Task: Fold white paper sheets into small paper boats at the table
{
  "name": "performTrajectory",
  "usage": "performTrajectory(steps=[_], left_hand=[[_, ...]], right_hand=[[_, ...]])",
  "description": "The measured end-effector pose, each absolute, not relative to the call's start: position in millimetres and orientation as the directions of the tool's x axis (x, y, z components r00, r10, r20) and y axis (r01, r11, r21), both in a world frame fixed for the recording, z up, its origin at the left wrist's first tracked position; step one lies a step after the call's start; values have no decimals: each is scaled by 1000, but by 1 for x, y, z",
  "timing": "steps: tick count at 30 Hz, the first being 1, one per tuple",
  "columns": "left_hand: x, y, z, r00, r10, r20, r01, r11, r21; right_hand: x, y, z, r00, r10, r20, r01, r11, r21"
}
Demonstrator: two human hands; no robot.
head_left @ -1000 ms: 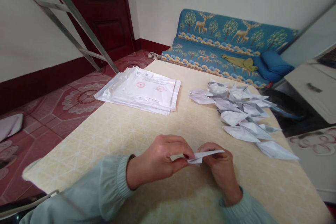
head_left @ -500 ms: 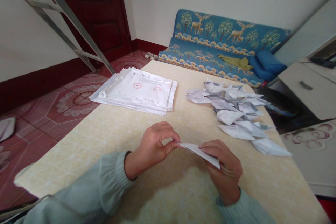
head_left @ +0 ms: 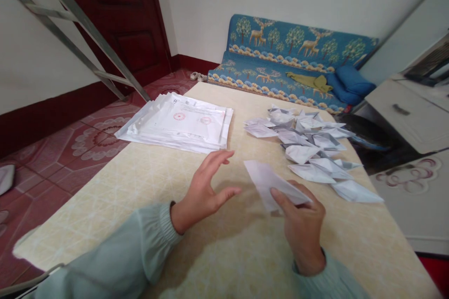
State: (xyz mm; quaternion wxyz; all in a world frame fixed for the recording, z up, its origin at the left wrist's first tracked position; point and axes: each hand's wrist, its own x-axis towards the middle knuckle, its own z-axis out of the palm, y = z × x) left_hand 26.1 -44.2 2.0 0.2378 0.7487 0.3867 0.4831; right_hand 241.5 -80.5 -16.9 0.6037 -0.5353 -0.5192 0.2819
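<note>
My right hand grips a folded sheet of white paper, thumb on its near face and fingers behind it. The paper is held tilted above the table, its wide end pointing to the far left. Just left of it, my left hand is open, thumb and fingers apart, touching nothing. Beyond my right hand lies a group of folded paper boats, several of them crowded together. A stack of printed sheets with red round stamps rests beyond my left hand.
The table has a pale yellow patterned cover. Behind it stands a blue sofa with a deer print. A metal ladder leans at the left near a dark red door. To the right is a white cabinet.
My left hand has let go of the paper and spread its fingers. In my right hand the paper has turned, so its broad face now shows. The view has shifted slightly.
</note>
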Motion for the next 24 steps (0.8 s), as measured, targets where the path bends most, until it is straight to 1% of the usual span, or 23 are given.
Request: performTrajectory(steps=[1,2,3,4,7,11,14,17,18,20,22,24], left_hand=[[28,-44,2,214,847,487,305,-532,790],[30,-44,1,222,874,432,254,-479,840],[33,-45,0,252,891,378,198,-430,881],[36,-46,-1,297,895,334,139,-386,912],[48,-53,-6,406,890,209,-7,-225,974],[59,-62,-16,392,917,71,-110,-30,994],[62,-65,-20,382,924,36,-165,30,986],[62,-65,-18,362,931,42,-130,6,992],[61,-64,-16,351,935,50,-81,-23,996],[56,-60,-12,325,940,101,79,-133,988],[48,-55,-7,330,920,210,281,-308,909],[40,-51,-3,395,860,322,448,-486,750]], right_hand=[[237,-80,-19,339,925,172,60,161,-985],[232,-80,-20,331,942,54,-76,83,-994],[226,-81,-22,300,954,-24,-176,31,-984],[221,-82,-23,256,964,-74,-240,-11,-971],[208,-85,-27,178,976,-126,-325,-63,-944],[200,-88,-30,173,974,-148,-401,-67,-914],[197,-88,-31,182,970,-164,-417,-75,-906],[193,-88,-31,171,974,-146,-394,-68,-917],[194,-88,-31,157,977,-142,-390,-71,-918],[199,-86,-32,129,983,-131,-364,-76,-928],[208,-83,-30,127,989,-74,-270,-38,-962],[221,-79,-26,146,986,79,-68,90,-994]])
